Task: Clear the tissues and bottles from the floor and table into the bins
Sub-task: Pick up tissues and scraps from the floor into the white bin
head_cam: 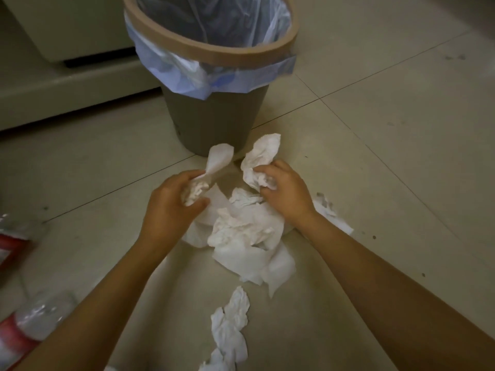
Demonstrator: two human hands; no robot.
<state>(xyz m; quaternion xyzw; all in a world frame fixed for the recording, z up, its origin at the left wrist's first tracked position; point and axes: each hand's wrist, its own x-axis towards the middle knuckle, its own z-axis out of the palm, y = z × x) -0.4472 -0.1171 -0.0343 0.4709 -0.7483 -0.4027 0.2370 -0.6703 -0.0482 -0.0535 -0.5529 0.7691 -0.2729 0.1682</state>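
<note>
Left hand (171,202) pinches one tissue (214,167), right hand (284,191) clutches another (261,156), both over the pile (241,234) near the bin (214,108). Loose grips could shed scraps short of the rim; bottles (34,322) wait left.
</note>
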